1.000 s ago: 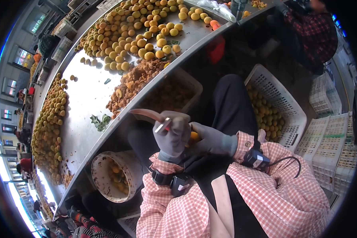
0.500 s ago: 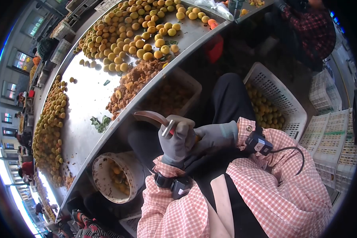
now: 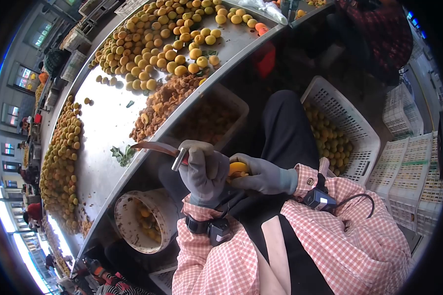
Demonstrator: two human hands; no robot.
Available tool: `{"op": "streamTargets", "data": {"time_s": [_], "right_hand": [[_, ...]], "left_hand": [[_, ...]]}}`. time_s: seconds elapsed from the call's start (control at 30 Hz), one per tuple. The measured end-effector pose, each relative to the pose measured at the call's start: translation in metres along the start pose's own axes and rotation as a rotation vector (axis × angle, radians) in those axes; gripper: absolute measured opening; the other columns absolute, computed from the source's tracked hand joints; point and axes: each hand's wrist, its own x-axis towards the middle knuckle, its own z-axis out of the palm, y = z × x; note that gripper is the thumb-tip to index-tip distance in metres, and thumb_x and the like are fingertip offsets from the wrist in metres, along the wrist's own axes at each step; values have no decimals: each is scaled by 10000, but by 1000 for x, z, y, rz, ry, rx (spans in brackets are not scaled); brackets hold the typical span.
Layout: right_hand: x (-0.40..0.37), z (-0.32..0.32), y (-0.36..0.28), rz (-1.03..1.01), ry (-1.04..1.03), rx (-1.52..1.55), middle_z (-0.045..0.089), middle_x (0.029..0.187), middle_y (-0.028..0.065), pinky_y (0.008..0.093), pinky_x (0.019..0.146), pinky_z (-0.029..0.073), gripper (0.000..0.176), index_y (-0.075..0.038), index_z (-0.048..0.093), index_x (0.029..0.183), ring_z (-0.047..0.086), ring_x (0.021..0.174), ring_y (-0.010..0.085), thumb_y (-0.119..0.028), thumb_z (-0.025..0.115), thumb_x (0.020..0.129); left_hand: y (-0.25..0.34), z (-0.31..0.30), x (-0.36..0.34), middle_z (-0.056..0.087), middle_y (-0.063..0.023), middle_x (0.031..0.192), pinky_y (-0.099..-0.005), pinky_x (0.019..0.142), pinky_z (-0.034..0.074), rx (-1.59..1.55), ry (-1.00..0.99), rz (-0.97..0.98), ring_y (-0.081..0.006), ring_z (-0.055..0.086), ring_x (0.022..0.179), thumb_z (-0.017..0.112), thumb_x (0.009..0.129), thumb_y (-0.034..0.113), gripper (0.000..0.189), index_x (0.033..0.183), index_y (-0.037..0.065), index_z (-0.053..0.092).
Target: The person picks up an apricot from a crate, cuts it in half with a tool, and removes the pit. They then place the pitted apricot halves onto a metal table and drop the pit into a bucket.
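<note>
Heap: a long bank of yellow fruit (image 3: pixel 61 162) lines the far side of the metal table (image 3: pixel 101 118).
Leaves: a green sprig (image 3: pixel 123 155) lies by the table's near edge, close to the knife tip.
Bucket: a stained white bucket (image 3: pixel 170 210) stands below that edge, mouth tipped my way, fruit inside.
Knife: the curved blade (image 3: pixel 156 146) sticks out of the left hand (image 3: pixel 202 169), its point to the left and a touch upward. Its long axis runs nearly level across the view, away from the other hand. From here the tip overlaps the table's edge; I can't tell whether they touch.
Left grip: gloved fingers curled tight round the handle, with a short metal piece (image 3: pixel 179 160) slanting beside the blade's root.
Apricot: one orange-yellow fruit (image 3: pixel 238 168) sits between the two hands, above the lap, roundish, with no clear long axis.
Right grip: the gloved right hand (image 3: pixel 263 174) pinches that fruit between thumb and fingers.
Crate: a slotted white crate (image 3: pixel 362 140) of fruit rests beyond the right knee.
</note>
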Motion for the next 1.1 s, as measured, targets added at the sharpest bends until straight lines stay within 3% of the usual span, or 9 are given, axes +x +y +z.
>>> {"op": "streamTargets", "data": {"time_s": [0.37,0.43,0.5,0.57,0.8,0.9,0.93,0.97,1.1], "right_hand": [[4,-13,-5,338,-210,201,590,1025,35,260,853,437,356,-27,519,1168,547,941,119,-204,642,886],[10,-12,18,112,-212,40,549,757,-30,231,661,449,292,-98,520,1114,564,718,105,-196,654,874],[9,-13,20,31,-216,-140,550,809,-19,242,699,459,295,-89,510,1123,559,774,103,-174,647,876],[10,-15,36,-47,-209,-324,552,862,-9,254,736,469,298,-79,501,1131,555,830,102,-151,639,878],[12,-20,47,76,-316,229,612,1013,2,222,844,446,209,-21,601,1081,543,932,55,-108,602,891],[15,-19,46,173,-418,207,605,1030,26,251,869,438,278,-22,568,1114,543,945,83,-152,639,879],[13,-12,36,55,-260,65,600,1028,47,270,875,436,311,-26,546,1125,547,949,109,-169,654,871],[10,-7,23,-64,-98,-76,595,1027,68,289,881,433,345,-31,524,1136,550,953,134,-185,669,863],[3,-7,0,103,-71,-125,572,966,60,276,856,462,424,-93,466,1207,565,907,153,-202,687,862]], "left_hand": [[-8,-3,-10,506,-7,586,-200,427,347,114,10,-154,-67,431,433,655,890,315,303,882,19,589],[-10,-3,-11,549,-22,619,-199,447,377,215,30,-167,-75,477,460,681,869,334,329,863,15,603],[-16,1,-13,501,-20,552,-218,383,302,524,-43,-71,-66,402,398,622,910,248,257,868,-1,570],[-14,1,-17,582,-51,626,-223,434,379,460,-36,-162,-82,499,473,610,906,205,233,822,-12,592],[-8,10,-19,652,-72,756,-262,595,479,766,-392,-91,-160,616,641,672,824,95,95,820,4,644],[-3,-3,-11,646,-69,743,-265,598,487,704,-207,-30,-155,612,626,680,836,134,131,851,8,647],[-6,-13,-7,585,-43,649,-261,506,452,515,-111,-55,-127,554,525,643,880,166,151,873,17,623],[-11,-17,-7,404,42,536,-224,370,297,179,-33,-138,-68,337,377,588,931,287,228,911,67,528],[-8,-11,0,348,43,489,-229,360,251,48,-37,-65,-67,302,359,533,965,273,223,903,59,529]]}}
